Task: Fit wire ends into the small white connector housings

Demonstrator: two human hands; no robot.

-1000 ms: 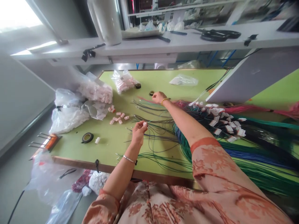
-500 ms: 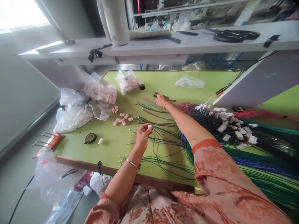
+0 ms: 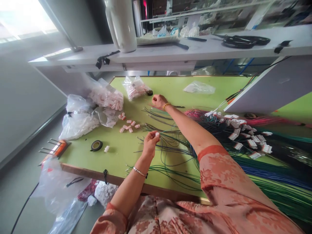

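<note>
My left hand (image 3: 150, 142) is raised over the green table (image 3: 117, 152) and pinches a small white connector (image 3: 157, 134) between its fingertips. My right hand (image 3: 159, 101) reaches far across the table with fingers closed on a thin wire at the far end of the loose wires (image 3: 168, 139). Those green, blue and black wires fan out under both arms. Several pink-white connectors (image 3: 128, 126) lie scattered left of my left hand.
Plastic bags of connectors (image 3: 107, 97) pile at the table's left. A black tape roll (image 3: 97, 145) and a small white piece (image 3: 106, 149) lie near the front edge. Finished wire bundles with white connectors (image 3: 243, 133) cover the right. A white shelf (image 3: 170, 50) hangs above.
My right hand drew a wire from near the small tape ring leftward. My left hand stayed put with the connector. The view shifted slightly.
</note>
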